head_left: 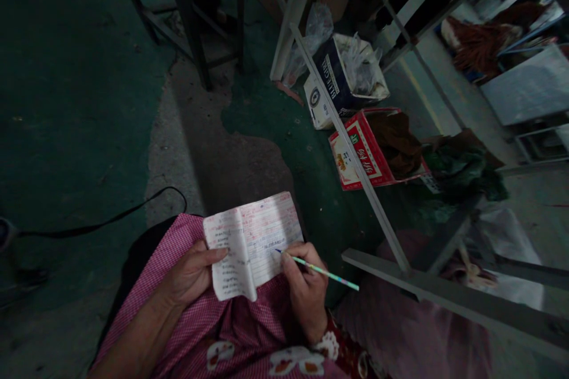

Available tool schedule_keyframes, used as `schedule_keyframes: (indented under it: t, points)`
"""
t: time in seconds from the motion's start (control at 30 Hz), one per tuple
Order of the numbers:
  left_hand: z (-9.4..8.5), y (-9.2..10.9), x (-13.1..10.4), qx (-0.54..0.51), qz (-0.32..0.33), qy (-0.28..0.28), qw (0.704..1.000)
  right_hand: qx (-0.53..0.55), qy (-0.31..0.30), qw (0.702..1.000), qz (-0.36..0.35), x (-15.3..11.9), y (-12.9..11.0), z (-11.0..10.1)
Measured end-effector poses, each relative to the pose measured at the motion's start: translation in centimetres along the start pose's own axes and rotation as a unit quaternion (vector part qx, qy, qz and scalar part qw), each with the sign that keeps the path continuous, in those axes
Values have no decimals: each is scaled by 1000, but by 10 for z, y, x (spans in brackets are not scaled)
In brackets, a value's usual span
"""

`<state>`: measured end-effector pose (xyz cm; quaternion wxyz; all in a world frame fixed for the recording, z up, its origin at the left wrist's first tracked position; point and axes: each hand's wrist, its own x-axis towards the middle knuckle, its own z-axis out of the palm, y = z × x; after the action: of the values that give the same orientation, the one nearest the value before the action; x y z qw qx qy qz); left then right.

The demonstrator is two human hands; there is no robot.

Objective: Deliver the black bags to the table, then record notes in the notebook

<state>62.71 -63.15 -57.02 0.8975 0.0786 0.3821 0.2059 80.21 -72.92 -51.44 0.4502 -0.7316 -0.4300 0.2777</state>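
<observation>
A small open notebook [253, 243] with red-lined, handwritten pages rests on my lap, over a pink checked cloth [178, 284]. My left hand [193, 275] grips its left edge, thumb across the page. My right hand [306, 287] holds a thin light-green pen [322, 271]. The pen's tip touches the right-hand page near its lower edge.
The floor is green paint worn to bare concrete. A black cable [106, 219] runs across it at the left. A dark blue carton [338, 80] and a red carton [368, 151] stand beyond a grey metal frame [355, 172]. Black table legs [191, 23] rise at the top.
</observation>
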Motion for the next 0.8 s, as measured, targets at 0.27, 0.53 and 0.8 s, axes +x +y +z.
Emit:
schedule_keyframes:
  t: [0.27, 0.53, 0.8]
  points:
    - [1, 0, 3, -45, 0, 1, 999, 28, -18, 999, -33, 9, -18, -10]
    - [5, -4, 9, -62, -29, -103, 992, -53, -55, 985, -156, 20, -26, -3]
    - [9, -8, 17, -93, -47, -151, 983, -91, -157, 964, -194, 28, -37, 1]
